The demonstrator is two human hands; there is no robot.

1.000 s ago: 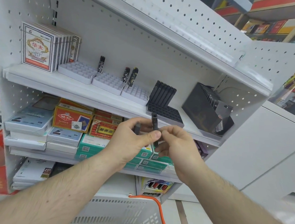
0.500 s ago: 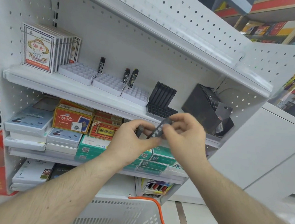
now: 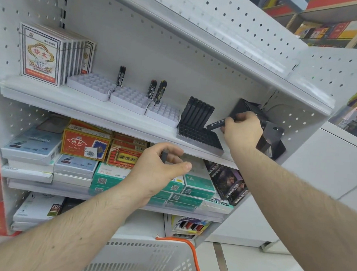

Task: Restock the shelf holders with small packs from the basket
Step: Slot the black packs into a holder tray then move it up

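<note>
In the head view, the right hand (image 3: 242, 129) has left the spot in front of the left hand, where the two met a moment ago, and now reaches up to the right of centre, its fingers pinched round one slim black pack (image 3: 216, 124) that lies tilted, nearly on its side. That means one pack has been handed over and is on its way to a slot. The pack sits just above the right edge of the black grid holder (image 3: 200, 135), beside the row of black packs (image 3: 198, 113) already standing upright in the holder's back row, and does not appear to be seated yet. The left hand (image 3: 161, 169) waits lower, at the middle of the frame in front of the shelf edge (image 3: 104, 117), fingers curled round another dark pack (image 3: 164, 155) of which only the top end shows. Further left on the same shelf stand the white grid holders (image 3: 130, 97), mostly unfilled. The white basket (image 3: 139, 258) with its orange handle is at the bottom centre, a few dark items just visible at its lower edge. By the look of it, plenty of slots remain to fill.
</note>
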